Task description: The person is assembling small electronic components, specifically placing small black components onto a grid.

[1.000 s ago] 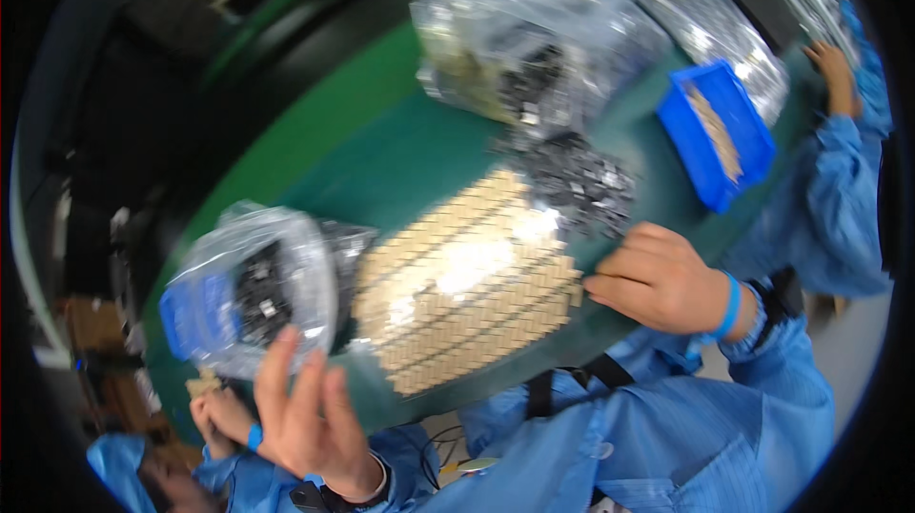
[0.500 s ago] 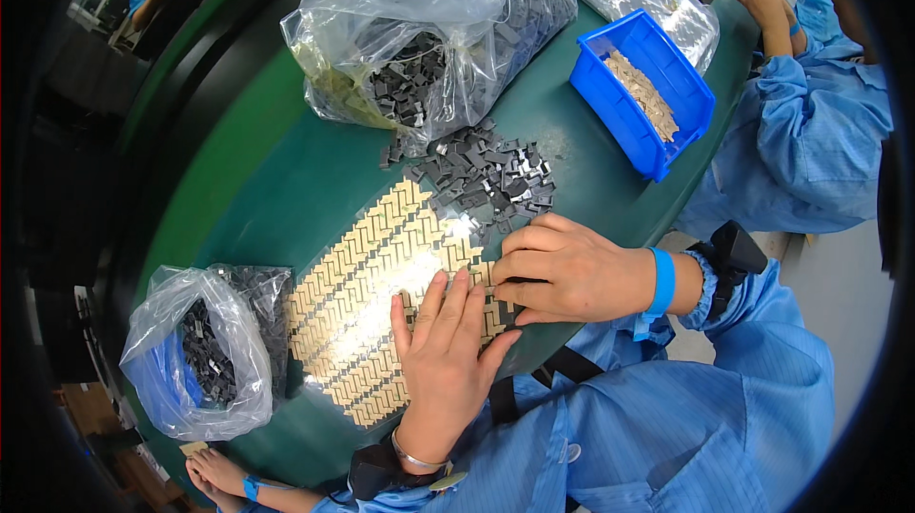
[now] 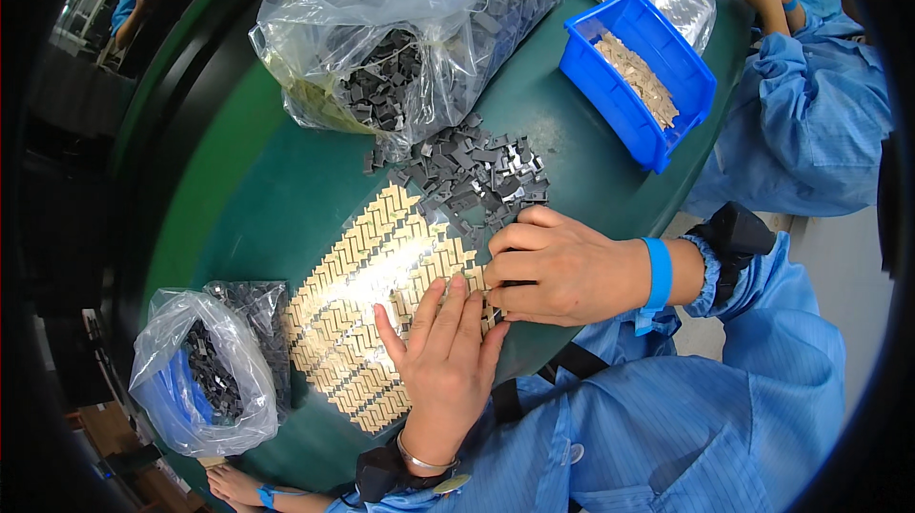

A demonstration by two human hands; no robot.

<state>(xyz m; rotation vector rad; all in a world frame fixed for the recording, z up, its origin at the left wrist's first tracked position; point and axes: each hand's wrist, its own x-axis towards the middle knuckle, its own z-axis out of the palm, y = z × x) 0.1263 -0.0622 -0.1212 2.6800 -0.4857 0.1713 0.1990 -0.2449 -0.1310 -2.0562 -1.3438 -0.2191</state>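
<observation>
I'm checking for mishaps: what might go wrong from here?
The left hand rests on the sheet of beige pieces, so a slip might shift them. Loose black parts lie close to that sheet and could stray onto it. Knocking the big plastic bag beside them might spill more.

The worker's left hand (image 3: 440, 365) lies spread over a sheet of tan pieces (image 3: 348, 322), while the right hand (image 3: 572, 270) curls its fingers at the sheet's right edge; I can't see whether they pinch anything. Loose black parts (image 3: 472, 170) lie heaped near a blue bin (image 3: 610, 111).
</observation>
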